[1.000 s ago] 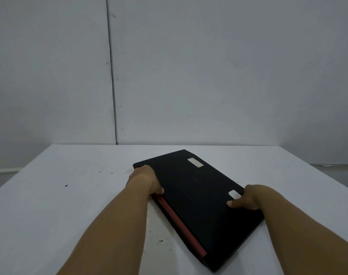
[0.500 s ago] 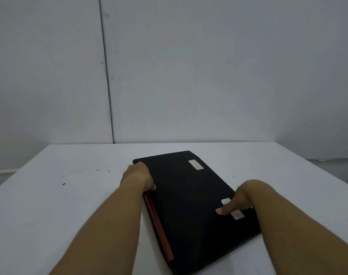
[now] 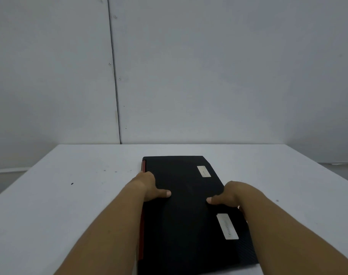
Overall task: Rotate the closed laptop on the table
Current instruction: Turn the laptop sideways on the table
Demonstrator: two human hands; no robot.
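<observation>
A closed black laptop with a red strip along its left edge and two pale stickers on the lid lies on the white table, its long sides pointing straight away from me. My left hand grips the left long edge, thumb on the lid. My right hand grips the right long edge, thumb resting on top. The fingers of both hands are hidden below the edges.
A plain grey wall with a vertical panel seam stands right behind the table's far edge. A few small dark specks mark the tabletop on the left. The table's side edges run off left and right.
The laptop has turned from a diagonal lie to pointing straight away from me, and its near end has come closer. Both hands kept hold of its edges and turned with it.
</observation>
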